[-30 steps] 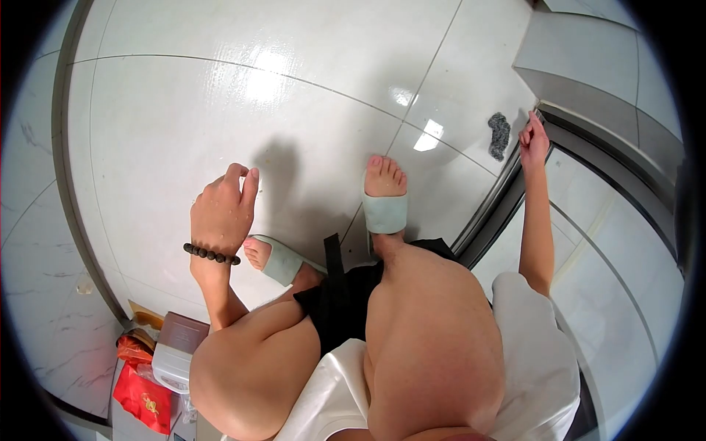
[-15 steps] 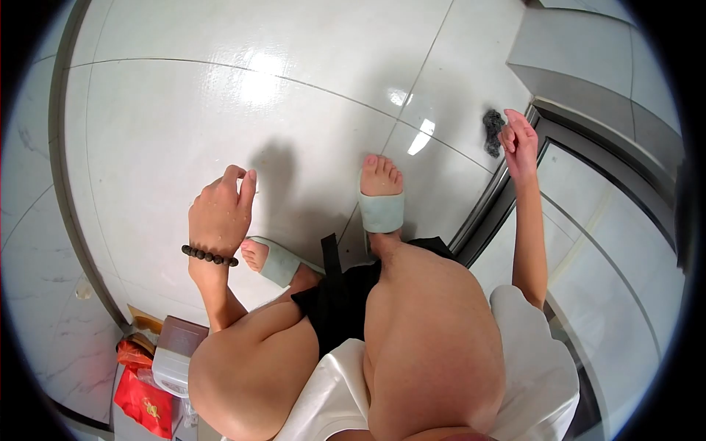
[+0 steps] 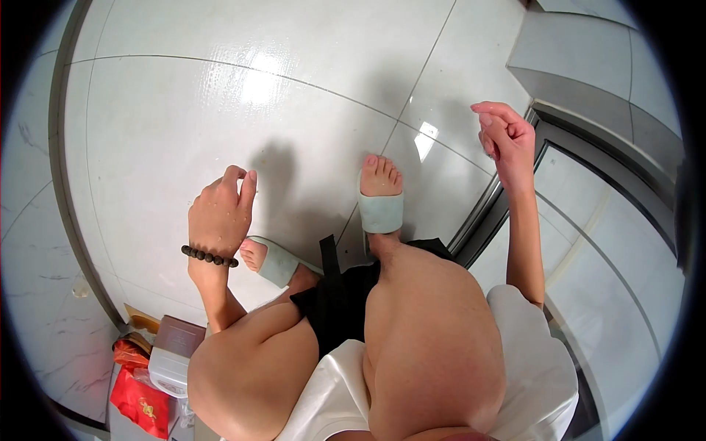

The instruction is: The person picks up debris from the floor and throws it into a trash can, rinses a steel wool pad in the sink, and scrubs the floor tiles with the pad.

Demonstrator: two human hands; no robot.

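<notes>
My left hand [image 3: 220, 211], dotted with water drops, hangs over the floor left of my knee. Its thumb and forefinger are apart with nothing between them; the other fingers curl down. A dark bead bracelet [image 3: 209, 256] circles that wrist. On the right, my right hand [image 3: 507, 140] is raised beside the dark door frame, its fingers curled in and the forefinger bent outward. Whatever lies inside that palm is hidden, and the dark grey, fuzzy clump from earlier does not show. Pale green slippers [image 3: 382, 213] are on my feet.
Glossy white tiles [image 3: 162, 110] with wet patches cover the floor. A dark-framed glass panel [image 3: 588, 198] runs along the right. At lower left are a red bag [image 3: 140, 404] and a white and brown box [image 3: 176, 353]. A marbled wall [image 3: 37, 242] stands at left.
My right hand has turned and moved slightly left, its fingers curling further. The dark grey clump beside it is out of sight. My left hand has stayed in place.
</notes>
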